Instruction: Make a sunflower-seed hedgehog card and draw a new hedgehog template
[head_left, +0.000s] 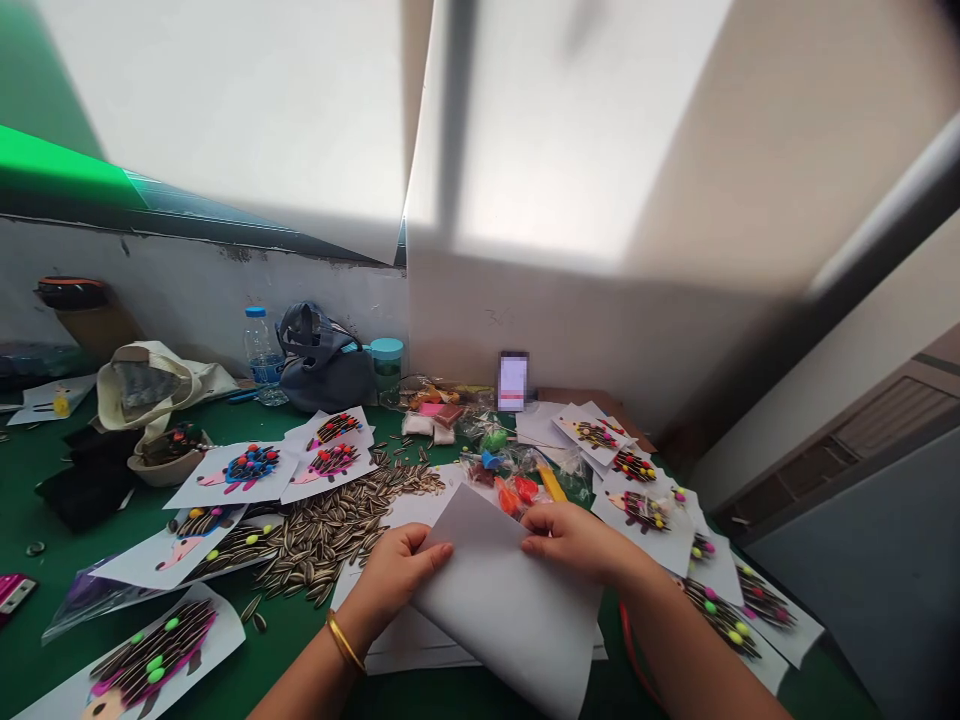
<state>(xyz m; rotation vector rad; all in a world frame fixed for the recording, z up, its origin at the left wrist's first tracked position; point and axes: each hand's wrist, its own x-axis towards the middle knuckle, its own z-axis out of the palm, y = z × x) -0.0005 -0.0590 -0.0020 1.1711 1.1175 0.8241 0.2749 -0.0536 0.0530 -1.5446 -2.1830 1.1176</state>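
Note:
A blank white sheet of paper is held up at a slant and slightly curved. My left hand, with a gold bangle on the wrist, pinches its left edge. My right hand pinches the upper right edge between thumb and fingers. Beneath it, more white sheets lie on the green tabletop. A pile of striped sunflower seeds spreads just left of my left hand. Beyond the paper are plastic bags with red and orange clay and a yellow tool.
Hedgehog pictures made with seeds lie at the left and right. Along the wall stand a water bottle, a dark bag, a teal-lidded jar and a phone. A cream bag sits farther left.

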